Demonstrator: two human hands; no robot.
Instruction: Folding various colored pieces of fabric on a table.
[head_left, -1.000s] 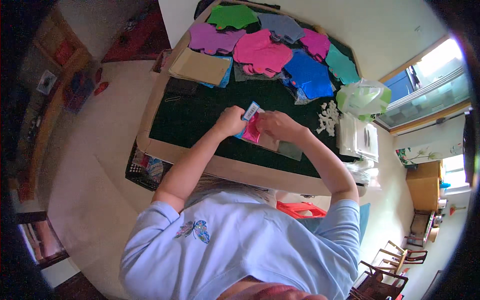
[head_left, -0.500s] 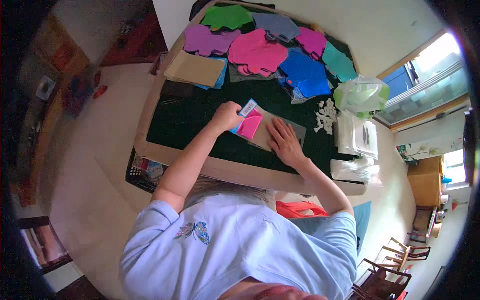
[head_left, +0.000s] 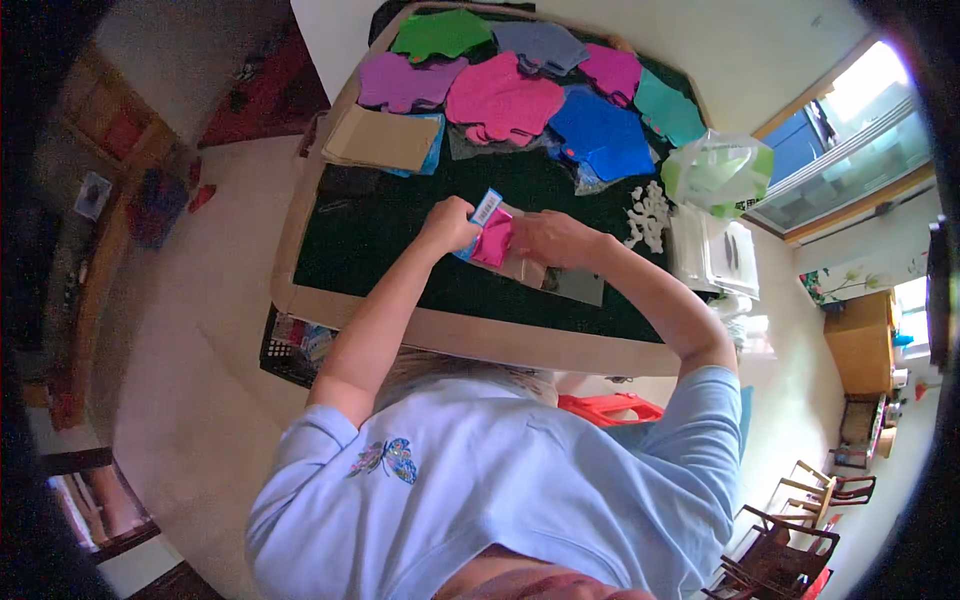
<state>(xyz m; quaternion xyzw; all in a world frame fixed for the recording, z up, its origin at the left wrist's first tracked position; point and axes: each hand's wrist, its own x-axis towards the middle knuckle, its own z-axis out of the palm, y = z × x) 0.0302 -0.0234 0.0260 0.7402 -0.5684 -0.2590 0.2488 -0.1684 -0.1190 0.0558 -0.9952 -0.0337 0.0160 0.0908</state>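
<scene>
Tabletop [head_left: 400, 240]: pink packet [head_left: 493, 240] between left hand [head_left: 450, 223], right hand [head_left: 552, 238].

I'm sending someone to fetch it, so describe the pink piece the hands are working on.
On the dark green table mat, look below the row of coloured felt stacks. Between the left hand and right hand lies a small bright pink felt piece, the only pink one lying alone, with a blue-edged card beside it.

Daylight floods in from the window [head_left: 850, 150] well right of the hands [head_left: 500, 228], glaring white there. Left side dim. Strong fisheye bending and black vignette at rim; centre reasonably sharp.
</scene>
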